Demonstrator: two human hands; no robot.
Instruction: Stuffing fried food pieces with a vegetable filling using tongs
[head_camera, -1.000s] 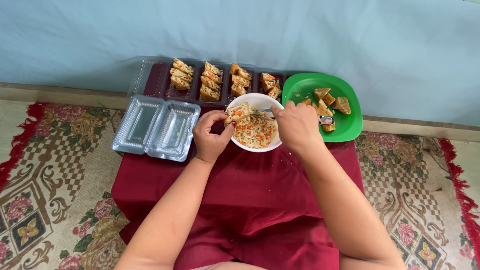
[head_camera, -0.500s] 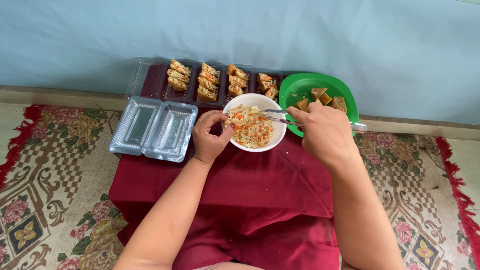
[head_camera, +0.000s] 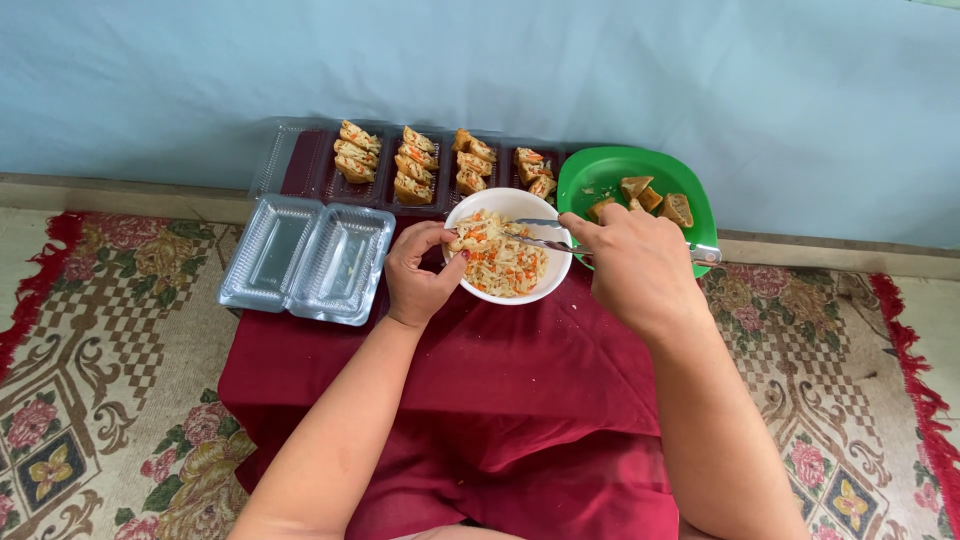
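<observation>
A person sits at a low counter (head_camera: 480, 370) draped in dark red cloth, seen from above. A white bowl (head_camera: 510, 205) of shredded filling, pale strands flecked with orange, stands near the far edge of the counter, a little right of centre.

The left hand (head_camera: 420, 270) rests at the bowl's left rim, its grip narrow, thumb and fingertips pinched around a small piece that looks like a pastry pocket, though it is mostly hidden. The right hand (head_camera: 635, 265) hovers over the bowl's right rim, its grip closed on slim metal tongs (head_camera: 535, 240), whose tips lie across the filling.

To do this well, the pocket would best be held steady just over the bowl, so loose strands fall back in, and the tongs should lift small amounts at a time.

Along the far edge a clear plastic tray (head_camera: 300, 160) holds rows of golden-brown stuffed pieces (head_camera: 415, 165), wedge-shaped, with filling showing at their cut sides. At the far right corner a glossy green plate (head_camera: 600, 170) carries a few unfilled brown pieces (head_camera: 650, 200). At the left edge lies an open clear plastic container (head_camera: 310, 260), ribbed and shiny, with two shallow compartments. A patterned floral rug (head_camera: 90, 400) covers the floor on both sides.
</observation>
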